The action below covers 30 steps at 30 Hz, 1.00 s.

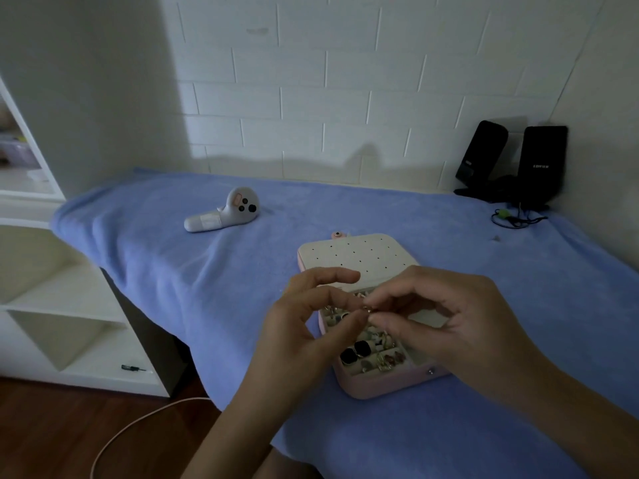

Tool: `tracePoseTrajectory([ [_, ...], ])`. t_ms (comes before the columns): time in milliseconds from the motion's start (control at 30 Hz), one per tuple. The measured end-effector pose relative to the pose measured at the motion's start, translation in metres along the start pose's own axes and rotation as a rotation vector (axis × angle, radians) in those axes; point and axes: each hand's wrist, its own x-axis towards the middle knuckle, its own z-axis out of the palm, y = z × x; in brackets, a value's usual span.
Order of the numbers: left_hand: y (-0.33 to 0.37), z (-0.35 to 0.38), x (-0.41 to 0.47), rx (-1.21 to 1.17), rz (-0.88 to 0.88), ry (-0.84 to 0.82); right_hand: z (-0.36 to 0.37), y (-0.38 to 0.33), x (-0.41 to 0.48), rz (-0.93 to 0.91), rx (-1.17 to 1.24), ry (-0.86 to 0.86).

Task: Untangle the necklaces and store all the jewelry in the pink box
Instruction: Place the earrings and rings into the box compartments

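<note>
Jewelry [367, 309] between left hand [304, 328], right hand [453, 323]

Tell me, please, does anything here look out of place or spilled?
Nothing looks spilled: the jewelry sits inside the open pink box. Two things seem out of place: a white controller lying on its side on the blue towel, apart from the box, and a small screwdriver left on the low white shelf.

L hand [304, 330] & R hand [449, 323] are seen bare; L forearm [228, 440] & R forearm [560, 413] are left uncovered to frame edge.
</note>
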Motion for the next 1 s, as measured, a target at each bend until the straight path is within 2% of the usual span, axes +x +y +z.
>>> tracePoseTrajectory([
  [133, 0.003, -0.002, 0.0, 0.096, 0.04, 0.015, 0.0, 0.003, 0.002, -0.091, -0.117, -0.033],
  [400, 0.001, -0.006, -0.005, 0.15, 0.048, -0.026, 0.001, 0.006, 0.001, -0.246, -0.27, 0.016],
  [733, -0.018, -0.019, -0.017, 0.254, 0.045, -0.064, 0.006, 0.013, -0.002, -0.065, -0.11, -0.223],
  [1000, -0.022, -0.019, -0.017, 0.238, 0.037, -0.089, 0.014, 0.018, -0.003, -0.104, -0.142, -0.233],
])
